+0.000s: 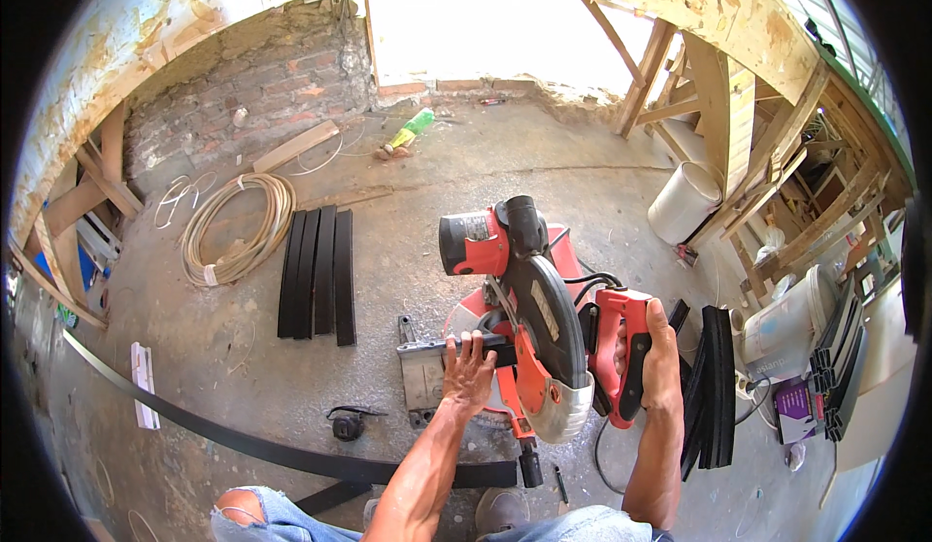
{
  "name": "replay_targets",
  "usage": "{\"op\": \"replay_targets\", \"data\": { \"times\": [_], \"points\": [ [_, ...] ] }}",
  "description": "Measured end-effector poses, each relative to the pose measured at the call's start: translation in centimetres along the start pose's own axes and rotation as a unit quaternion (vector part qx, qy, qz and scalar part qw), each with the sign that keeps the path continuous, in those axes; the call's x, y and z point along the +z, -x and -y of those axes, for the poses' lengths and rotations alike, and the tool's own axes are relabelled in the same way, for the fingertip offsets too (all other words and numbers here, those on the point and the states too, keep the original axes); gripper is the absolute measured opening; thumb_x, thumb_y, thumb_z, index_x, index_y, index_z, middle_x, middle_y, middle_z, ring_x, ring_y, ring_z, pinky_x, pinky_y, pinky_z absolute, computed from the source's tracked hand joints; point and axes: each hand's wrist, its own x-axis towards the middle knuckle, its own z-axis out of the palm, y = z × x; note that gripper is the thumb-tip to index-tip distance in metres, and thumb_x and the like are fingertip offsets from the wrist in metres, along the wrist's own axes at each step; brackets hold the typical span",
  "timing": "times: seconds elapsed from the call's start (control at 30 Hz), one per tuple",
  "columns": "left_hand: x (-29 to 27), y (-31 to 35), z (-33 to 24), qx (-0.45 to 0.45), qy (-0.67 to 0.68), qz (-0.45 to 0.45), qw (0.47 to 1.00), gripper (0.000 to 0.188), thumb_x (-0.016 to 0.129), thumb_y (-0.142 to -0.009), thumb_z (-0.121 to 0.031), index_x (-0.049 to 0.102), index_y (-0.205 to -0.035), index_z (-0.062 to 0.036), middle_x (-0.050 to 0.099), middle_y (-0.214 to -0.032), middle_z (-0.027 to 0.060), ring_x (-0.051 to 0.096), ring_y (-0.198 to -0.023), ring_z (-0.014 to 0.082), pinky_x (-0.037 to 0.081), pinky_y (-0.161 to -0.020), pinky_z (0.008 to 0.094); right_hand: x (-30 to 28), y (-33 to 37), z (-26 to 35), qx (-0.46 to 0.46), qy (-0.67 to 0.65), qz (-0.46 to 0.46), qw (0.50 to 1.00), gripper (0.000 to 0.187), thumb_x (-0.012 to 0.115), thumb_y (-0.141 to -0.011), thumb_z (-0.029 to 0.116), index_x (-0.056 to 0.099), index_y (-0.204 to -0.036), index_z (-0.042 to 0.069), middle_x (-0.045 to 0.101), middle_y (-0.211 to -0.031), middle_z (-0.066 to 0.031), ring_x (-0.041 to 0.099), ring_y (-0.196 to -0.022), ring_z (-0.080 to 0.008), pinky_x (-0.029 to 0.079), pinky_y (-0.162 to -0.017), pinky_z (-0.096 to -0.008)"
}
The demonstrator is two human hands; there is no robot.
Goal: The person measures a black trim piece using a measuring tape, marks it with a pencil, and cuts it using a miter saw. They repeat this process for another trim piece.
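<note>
A red and black miter saw (546, 333) stands on the concrete floor in front of me, its round blade guard upright and its motor toward the far side. My right hand (660, 357) is wrapped round the saw's red D-shaped handle (612, 348). My left hand (469, 377) lies left of the blade guard, fingers apart and bent over a black bar (424, 346) at the saw's grey metal fence. Where the bar meets the blade is hidden. A long black strip (291, 450) curves across the floor left of my forearm.
Several cut black strips (317, 275) lie beyond the saw to the left; more black pieces (716, 387) lie right. Around are a coiled hose (238, 231), tape measure (347, 425), black pen (561, 485), green bottle (416, 124), white buckets (684, 202) and wooden framing (733, 124).
</note>
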Motion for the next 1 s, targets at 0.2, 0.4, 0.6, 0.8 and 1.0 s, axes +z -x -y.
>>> {"op": "replay_targets", "data": {
  "times": [0.2, 0.4, 0.6, 0.8, 1.0],
  "points": [
    [-0.1, 0.0, 0.09, 0.001, 0.002, 0.007, 1.0, 0.034, 0.069, -0.085, -0.021, 0.064, -0.116, -0.0069, 0.043, -0.137, 0.0224, 0.033, -0.136, 0.0399, 0.018, -0.114, 0.0618, 0.06, 0.03, -0.12, -0.01, -0.001, 0.001, 1.0, 0.078, 0.036, -0.096, 0.074, 0.062, -0.082, 0.002, 0.056, -0.061, -0.0037, 0.055, -0.052, -0.0124, 0.045, -0.049, -0.0274],
    [-0.04, 0.14, 0.16, -0.001, -0.004, 0.014, 1.0, 0.036, 0.067, -0.086, -0.021, 0.063, -0.118, -0.0069, 0.042, -0.138, 0.0224, 0.033, -0.137, 0.04, 0.017, -0.115, 0.0619, -0.03, 0.18, -0.31, -0.01, 0.004, 0.002, 1.0, 0.077, 0.037, -0.096, 0.073, 0.062, -0.083, 0.002, 0.057, -0.062, -0.0039, 0.055, -0.052, -0.0125, 0.045, -0.05, -0.0278],
    [-0.27, 0.11, 0.07, -0.003, 0.011, 0.021, 1.0, 0.036, 0.065, -0.083, -0.017, 0.063, -0.118, -0.0067, 0.041, -0.139, 0.0226, 0.032, -0.137, 0.0402, 0.016, -0.115, 0.0619, -0.08, 0.34, -0.47, -0.006, 0.0, -0.001, 1.0, 0.077, 0.036, -0.097, 0.072, 0.063, -0.084, 0.002, 0.057, -0.063, -0.004, 0.055, -0.052, -0.0125, 0.046, -0.05, -0.0278],
    [-0.01, -0.07, -0.08, -0.001, -0.014, 0.022, 1.0, 0.037, 0.066, -0.081, -0.016, 0.063, -0.117, -0.007, 0.041, -0.139, 0.0225, 0.032, -0.137, 0.04, 0.017, -0.115, 0.0617, -0.37, 0.27, -0.46, -0.009, 0.007, -0.001, 1.0, 0.077, 0.037, -0.096, 0.073, 0.062, -0.084, 0.002, 0.057, -0.063, -0.0038, 0.055, -0.052, -0.0123, 0.046, -0.05, -0.0276],
    [0.22, -0.29, 0.02, -0.003, 0.009, -0.019, 1.0, 0.036, 0.068, -0.083, -0.023, 0.065, -0.116, -0.0088, 0.045, -0.137, 0.0213, 0.035, -0.136, 0.0384, 0.02, -0.114, 0.0612, -0.07, -0.17, -0.44, -0.009, -0.014, -0.005, 1.0, 0.074, 0.043, -0.094, 0.073, 0.065, -0.088, 0.003, 0.058, -0.065, -0.001, 0.055, -0.052, -0.011, 0.044, -0.048, -0.0267]
  ]
}}
